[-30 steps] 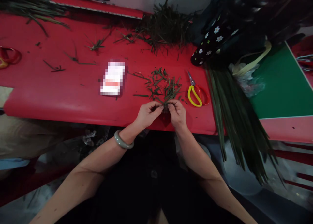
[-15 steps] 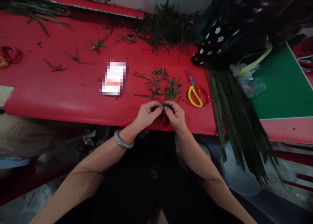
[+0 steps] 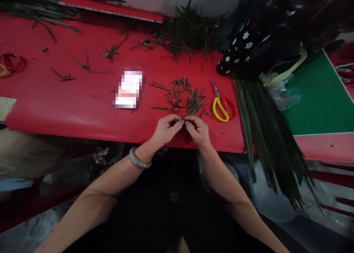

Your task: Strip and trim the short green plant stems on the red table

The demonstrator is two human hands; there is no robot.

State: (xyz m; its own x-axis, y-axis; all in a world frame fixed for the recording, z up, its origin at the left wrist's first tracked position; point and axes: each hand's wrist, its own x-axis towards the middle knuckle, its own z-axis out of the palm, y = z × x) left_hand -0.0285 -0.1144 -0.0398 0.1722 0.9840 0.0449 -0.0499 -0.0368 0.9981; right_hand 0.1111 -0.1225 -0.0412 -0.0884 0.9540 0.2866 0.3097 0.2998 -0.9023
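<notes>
My left hand (image 3: 167,128) and my right hand (image 3: 198,130) meet at the front edge of the red table, thumbs and fingertips pinched together. Between them is a small dark green leaf strip, mostly hidden by the fingers, so its shape cannot be made out. Just beyond the hands lies a loose scatter of cut leaf pieces (image 3: 195,102). To the right of these rest scissors (image 3: 220,107) with one yellow and one red handle, blades pointing away from me. A grey-green bangle (image 3: 139,160) circles my left wrist.
Long green leaves (image 3: 265,131) hang over the table's right edge. A phone (image 3: 128,89) lies left of the scraps. A tangled leaf heap (image 3: 190,30) sits at the back, and red-handled scissors (image 3: 12,63) lie far left. A black flowered item (image 3: 239,46) stands back right.
My fingertips have shifted very slightly, and less of the leaf strip shows between them. Both hands stay in the same place; the things on the table have not moved.
</notes>
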